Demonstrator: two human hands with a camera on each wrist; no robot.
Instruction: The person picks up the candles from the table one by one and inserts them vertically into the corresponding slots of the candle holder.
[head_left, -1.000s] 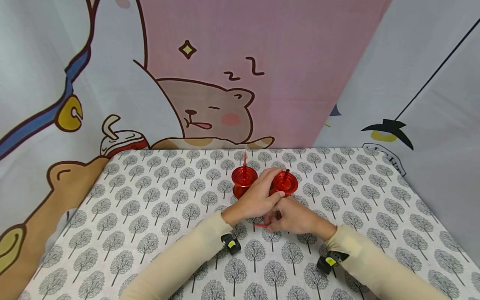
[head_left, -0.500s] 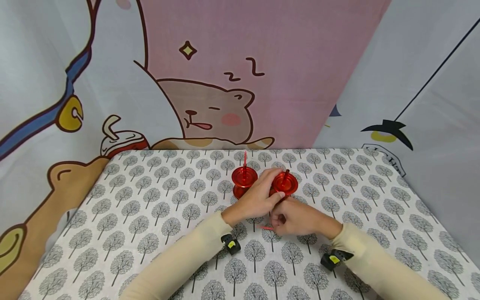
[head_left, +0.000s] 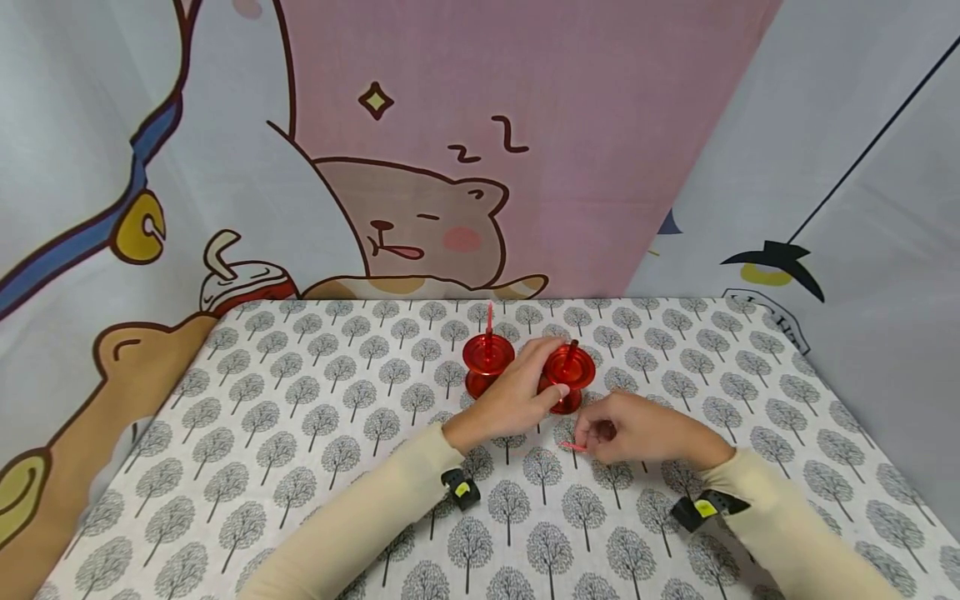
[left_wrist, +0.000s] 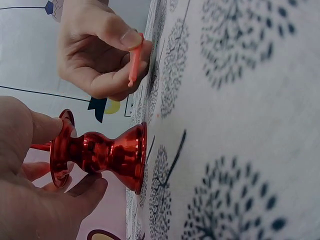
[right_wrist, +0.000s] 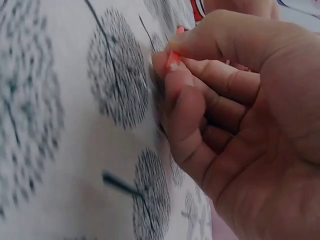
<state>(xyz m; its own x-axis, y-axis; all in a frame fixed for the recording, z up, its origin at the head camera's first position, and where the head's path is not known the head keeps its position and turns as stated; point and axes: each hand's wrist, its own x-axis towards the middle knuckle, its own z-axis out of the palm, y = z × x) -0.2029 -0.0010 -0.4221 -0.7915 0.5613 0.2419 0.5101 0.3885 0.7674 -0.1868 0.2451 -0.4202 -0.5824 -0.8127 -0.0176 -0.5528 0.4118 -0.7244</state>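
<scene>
My left hand (head_left: 513,396) grips a shiny red metal candle holder (head_left: 573,377), thumb and fingers around its upper dish. The holder stands upright on the cloth, and its short centre tube (head_left: 572,350) shows nothing in it. To its right and nearer me, my right hand (head_left: 637,429) pinches a thin pinkish-red candle (left_wrist: 135,65) between thumb and forefinger, low over the cloth and apart from the holder. Just left of my left hand stands a second red candle holder (head_left: 480,354), carrying an upright thin red candle (head_left: 490,318). That hand hides part of its base.
A white cloth (head_left: 337,500) printed with grey trees covers the table. Behind it hangs a cartoon-printed curtain (head_left: 585,125), which also runs down both sides. Each wrist wears a small black camera (head_left: 461,490) on a strap.
My right hand has drawn away to the right from beneath the held holder, taking the candle with it, so the holder's base now shows. My left hand has stayed in place.
</scene>
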